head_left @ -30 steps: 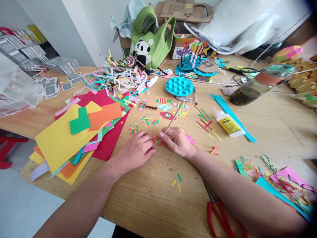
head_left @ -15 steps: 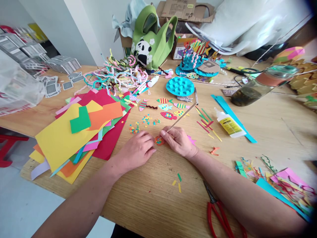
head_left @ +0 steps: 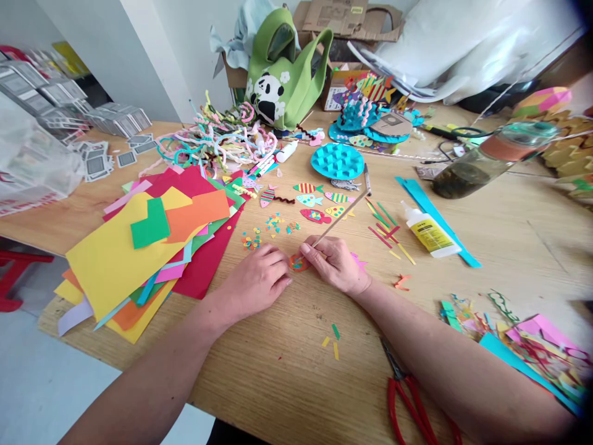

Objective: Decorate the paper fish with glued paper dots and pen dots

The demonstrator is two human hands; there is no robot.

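Observation:
An orange paper fish (head_left: 299, 264) with small coloured pieces on it lies on the table between my hands. My right hand (head_left: 334, 262) pinches a thin wooden stick (head_left: 340, 217), its lower end down at the fish. Curled at the fish's left edge, my left hand (head_left: 259, 275) appears to hold that edge, though its fingertips are partly hidden. Small paper confetti (head_left: 252, 239) lies just beyond the left hand. Several decorated paper fish (head_left: 315, 216) lie farther back. A pink paper piece (head_left: 359, 261) shows partly behind my right hand.
Left stands a stack of coloured paper (head_left: 111, 259). On the right are a glue bottle (head_left: 430, 232), a blue strip (head_left: 440, 222) and a glass bottle (head_left: 467, 167). Red-handled scissors (head_left: 407, 395) lie under my right forearm. Paper scraps (head_left: 532, 340) sit at the right edge.

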